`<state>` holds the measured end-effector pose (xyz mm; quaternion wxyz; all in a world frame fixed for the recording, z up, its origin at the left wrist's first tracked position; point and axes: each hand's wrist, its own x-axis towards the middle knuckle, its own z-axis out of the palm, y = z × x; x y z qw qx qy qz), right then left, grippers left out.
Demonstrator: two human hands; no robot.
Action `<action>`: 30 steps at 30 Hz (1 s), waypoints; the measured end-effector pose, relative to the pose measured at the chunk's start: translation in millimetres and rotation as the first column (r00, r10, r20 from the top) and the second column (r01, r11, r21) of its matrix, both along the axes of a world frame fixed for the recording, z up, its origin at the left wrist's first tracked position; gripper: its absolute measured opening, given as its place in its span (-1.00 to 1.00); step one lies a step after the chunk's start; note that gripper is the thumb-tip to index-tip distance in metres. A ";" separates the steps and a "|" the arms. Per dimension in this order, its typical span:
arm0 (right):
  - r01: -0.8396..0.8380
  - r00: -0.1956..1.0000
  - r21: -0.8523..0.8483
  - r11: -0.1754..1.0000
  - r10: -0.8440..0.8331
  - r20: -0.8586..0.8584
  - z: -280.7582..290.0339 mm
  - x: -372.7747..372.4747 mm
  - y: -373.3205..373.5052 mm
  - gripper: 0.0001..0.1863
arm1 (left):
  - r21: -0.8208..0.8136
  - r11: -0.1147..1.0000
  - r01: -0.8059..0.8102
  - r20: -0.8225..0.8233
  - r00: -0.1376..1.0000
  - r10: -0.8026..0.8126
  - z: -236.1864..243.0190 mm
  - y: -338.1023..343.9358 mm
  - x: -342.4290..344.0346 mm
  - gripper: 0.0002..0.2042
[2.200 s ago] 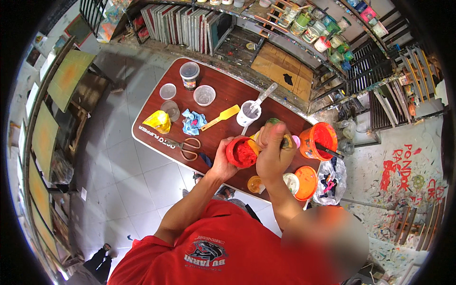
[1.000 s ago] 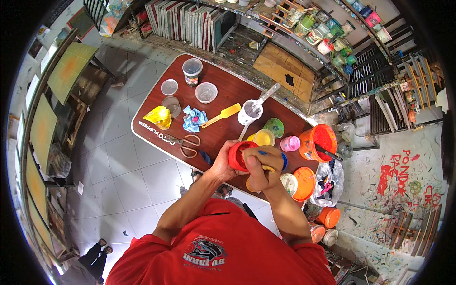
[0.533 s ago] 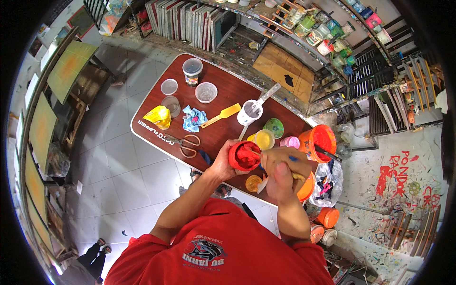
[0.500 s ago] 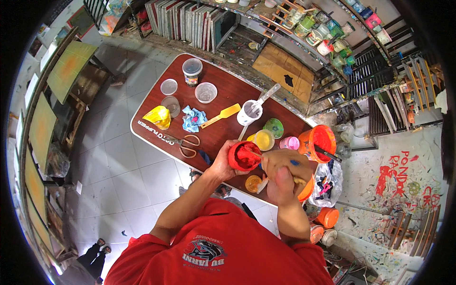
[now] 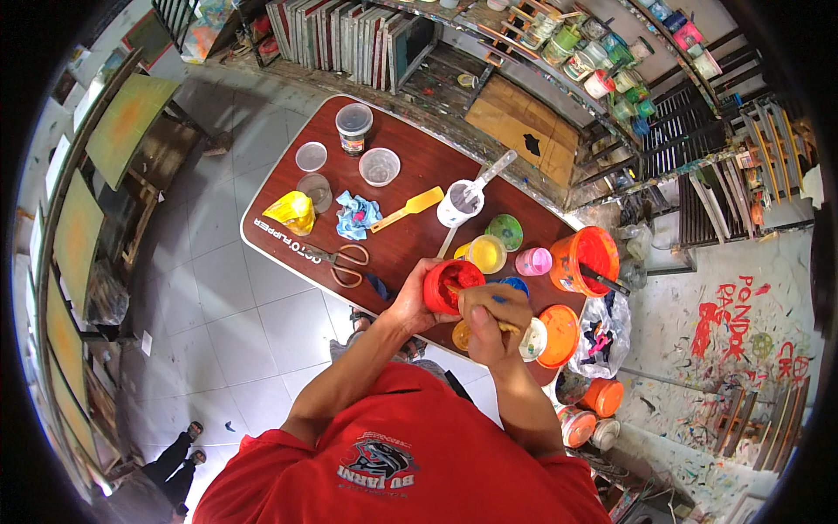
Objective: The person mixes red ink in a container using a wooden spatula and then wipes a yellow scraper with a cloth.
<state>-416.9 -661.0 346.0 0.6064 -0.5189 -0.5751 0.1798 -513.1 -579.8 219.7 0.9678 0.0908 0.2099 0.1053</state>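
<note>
My left hand [image 5: 408, 299] is wrapped round a small red jar [image 5: 431, 297] of red paint, tilted above the table's near edge. My right hand [image 5: 496, 321], marked with a blue smudge, is closed over the jar's right side. From it a thin stick-like tool [image 5: 451, 286] reaches into the paint; the rest of the tool is hidden by the fingers. Behind the jar stand a yellow paint tub [image 5: 486, 253] and a pink paint jar [image 5: 533, 261]. An orange round lid or tub [image 5: 559, 334] lies right of my right hand, beside a white one [image 5: 533, 339].
On the brown table [image 5: 401, 249] are an orange bucket [image 5: 567, 262], a white tub [image 5: 454, 212] holding a spatula, a yellow spatula [image 5: 423, 202], scissors [image 5: 352, 260], a blue rag [image 5: 356, 218] and a yellow bag [image 5: 292, 211]. Shelves with paint pots [image 5: 579, 67] line the far right.
My right hand has moved left and slightly down, nearer the jar, with the tool in the paint. The white and orange round pieces beside it show more fully now.
</note>
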 end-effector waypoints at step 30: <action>0.274 0.875 0.131 0.953 -0.303 0.377 -36.4 1.3 3.6 -0.82 | 0.081 0.995 0.057 -0.078 0.996 -0.051 3.4 -0.2 -11.1 -0.51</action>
